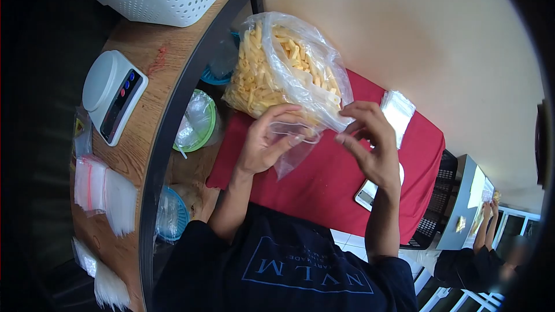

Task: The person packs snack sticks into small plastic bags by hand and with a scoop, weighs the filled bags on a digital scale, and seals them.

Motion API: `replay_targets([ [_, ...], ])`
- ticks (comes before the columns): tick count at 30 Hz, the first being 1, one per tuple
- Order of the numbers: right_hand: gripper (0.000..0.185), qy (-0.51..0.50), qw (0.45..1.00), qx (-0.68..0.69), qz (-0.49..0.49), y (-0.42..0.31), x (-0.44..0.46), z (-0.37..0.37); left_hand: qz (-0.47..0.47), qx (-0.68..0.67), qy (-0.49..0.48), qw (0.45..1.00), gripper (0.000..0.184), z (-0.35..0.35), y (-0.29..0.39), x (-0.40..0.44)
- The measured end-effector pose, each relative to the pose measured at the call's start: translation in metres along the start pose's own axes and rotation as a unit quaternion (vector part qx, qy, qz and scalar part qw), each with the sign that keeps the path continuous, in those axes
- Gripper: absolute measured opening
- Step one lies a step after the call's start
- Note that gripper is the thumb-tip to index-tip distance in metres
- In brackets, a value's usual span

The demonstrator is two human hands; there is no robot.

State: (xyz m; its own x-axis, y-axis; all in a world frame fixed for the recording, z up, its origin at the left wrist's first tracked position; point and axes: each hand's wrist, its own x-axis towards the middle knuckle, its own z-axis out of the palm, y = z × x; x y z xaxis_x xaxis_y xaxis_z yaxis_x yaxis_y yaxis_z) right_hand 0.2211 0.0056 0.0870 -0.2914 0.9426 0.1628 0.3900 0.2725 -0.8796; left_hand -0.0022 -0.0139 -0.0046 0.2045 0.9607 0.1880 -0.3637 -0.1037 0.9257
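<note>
My left hand (269, 143) is closed on a small clear plastic bag (293, 159); the bag's mouth is spread between thumb and fingers. Just right of it, my right hand (373, 145) has its thumb and fingers apart and curved, with nothing visible between them. Beyond both hands stands a large clear plastic bag (254, 60), its top open, full of pale yellow tube-shaped pieces (298, 55). A whitish object lies among the pieces, too unclear to name. Beneath my right forearm, a white scale (365, 195) is partly hidden on the red cloth (324, 196).
At left, a wooden table (167, 75) bears a white scale (113, 95), a white perforated basket (193, 0) and stacks of plastic bags (104, 188). More plastic bags (398, 115) lie on the red cloth. Another person (468, 268) works at far right.
</note>
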Motion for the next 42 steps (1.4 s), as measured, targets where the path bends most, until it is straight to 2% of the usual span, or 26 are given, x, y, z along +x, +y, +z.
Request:
replay_targets([
  [1, 0.027, 0.048, 0.998, -0.036, -0.001, 0.008, 0.005, 0.002, 0.026, 0.018, 0.016, 0.999, 0.052, -0.009, 0.001, -0.002],
  [2, 0.027, 0.048, 0.998, -0.038, -0.001, 0.018, 0.013, 0.004, 0.027, 0.017, 0.016, 0.999, 0.052, -0.016, 0.004, -0.002],
  [4, 0.025, 0.095, 0.98, -0.17, -0.029, 0.036, 0.031, 0.007, 0.095, 0.054, 0.095, 0.99, 0.052, -0.028, 0.008, -0.002],
  [5, 0.024, 0.089, 0.981, -0.17, 0.001, 0.039, 0.039, 0.012, 0.095, 0.053, 0.095, 0.99, 0.052, -0.033, 0.009, -0.002],
  [7, 0.024, 0.101, 0.974, -0.201, -0.004, 0.045, 0.049, 0.02, 0.074, 0.008, 0.177, 0.981, 0.049, -0.043, 0.009, 0.0],
  [8, 0.024, 0.111, 0.967, -0.23, -0.011, 0.046, 0.054, 0.024, 0.076, 0.007, 0.18, 0.981, 0.049, -0.047, 0.003, 0.002],
  [9, 0.024, 0.103, 0.973, -0.205, 0.008, 0.044, 0.058, 0.027, 0.09, 0.007, 0.22, 0.971, 0.047, -0.05, -0.001, 0.003],
  [11, 0.024, 0.085, 0.969, -0.232, -0.024, 0.061, 0.071, 0.032, 0.106, 0.034, 0.273, 0.956, 0.044, -0.053, -0.004, 0.002],
  [12, 0.025, 0.072, 0.961, -0.26, -0.054, 0.067, 0.076, 0.034, 0.106, 0.033, 0.272, 0.956, 0.044, -0.057, -0.007, 0.002],
  [13, 0.025, 0.072, 0.961, -0.262, -0.055, 0.072, 0.08, 0.035, 0.101, 0.092, 0.263, 0.955, 0.045, -0.064, -0.011, 0.004],
  [14, 0.024, 0.008, 0.959, -0.282, -0.02, 0.076, 0.082, 0.037, 0.096, 0.15, 0.252, 0.951, 0.045, -0.069, -0.014, 0.005],
  [15, 0.022, -0.056, 0.952, -0.302, 0.015, 0.076, 0.086, 0.038, 0.098, 0.15, 0.253, 0.951, 0.045, -0.07, -0.013, 0.006],
  [16, 0.022, -0.056, 0.951, -0.303, 0.013, 0.075, 0.09, 0.037, 0.08, 0.104, 0.227, 0.965, 0.048, -0.071, -0.012, 0.006],
  [18, 0.02, -0.132, 0.935, -0.326, 0.045, 0.072, 0.096, 0.036, 0.063, 0.057, 0.204, 0.975, 0.051, -0.074, -0.013, 0.007],
  [20, 0.019, -0.123, 0.938, -0.325, 0.012, 0.071, 0.099, 0.034, 0.015, 0.017, 0.199, 0.98, 0.063, -0.078, -0.018, 0.003],
  [23, 0.016, -0.102, 0.946, -0.304, -0.046, 0.052, 0.107, 0.027, 0.065, 0.038, 0.173, 0.982, 0.069, -0.085, -0.027, -0.004],
  [25, 0.009, -0.069, 0.954, -0.286, -0.065, 0.035, 0.114, 0.025, 0.044, 0.009, 0.178, 0.983, 0.068, -0.085, -0.028, -0.01],
  [27, 0.012, -0.059, 0.95, -0.297, -0.078, 0.03, 0.125, 0.029, 0.025, -0.019, 0.181, 0.983, 0.067, -0.082, -0.031, -0.016],
  [30, 0.023, -0.053, 0.931, -0.349, -0.097, 0.039, 0.149, 0.041, -0.014, 0.009, 0.194, 0.981, 0.06, -0.074, -0.048, -0.026],
  [32, 0.028, -0.009, 0.884, -0.416, -0.213, 0.061, 0.165, 0.053, -0.036, -0.053, 0.232, 0.971, 0.052, -0.067, -0.057, -0.031],
  [33, 0.03, -0.034, 0.88, -0.415, -0.228, 0.066, 0.169, 0.058, -0.037, -0.074, 0.232, 0.969, 0.045, -0.061, -0.059, -0.031],
  [34, 0.03, -0.034, 0.88, -0.415, -0.229, 0.071, 0.171, 0.065, -0.036, -0.074, 0.232, 0.969, 0.045, -0.055, -0.06, -0.033],
  [36, 0.028, -0.106, 0.881, -0.424, -0.182, 0.074, 0.173, 0.075, -0.04, -0.123, 0.237, 0.963, 0.044, -0.046, -0.063, -0.036],
  [38, 0.024, -0.12, 0.898, -0.396, -0.151, 0.067, 0.175, 0.073, -0.03, -0.146, 0.226, 0.963, 0.044, -0.043, -0.069, -0.035],
  [40, 0.02, -0.154, 0.91, -0.374, -0.087, 0.061, 0.178, 0.07, 0.02, -0.193, 0.209, 0.958, 0.044, -0.043, -0.075, -0.033],
  [42, 0.015, -0.168, 0.908, -0.374, -0.088, 0.058, 0.183, 0.075, 0.028, -0.195, 0.204, 0.959, 0.045, -0.043, -0.077, -0.032],
])
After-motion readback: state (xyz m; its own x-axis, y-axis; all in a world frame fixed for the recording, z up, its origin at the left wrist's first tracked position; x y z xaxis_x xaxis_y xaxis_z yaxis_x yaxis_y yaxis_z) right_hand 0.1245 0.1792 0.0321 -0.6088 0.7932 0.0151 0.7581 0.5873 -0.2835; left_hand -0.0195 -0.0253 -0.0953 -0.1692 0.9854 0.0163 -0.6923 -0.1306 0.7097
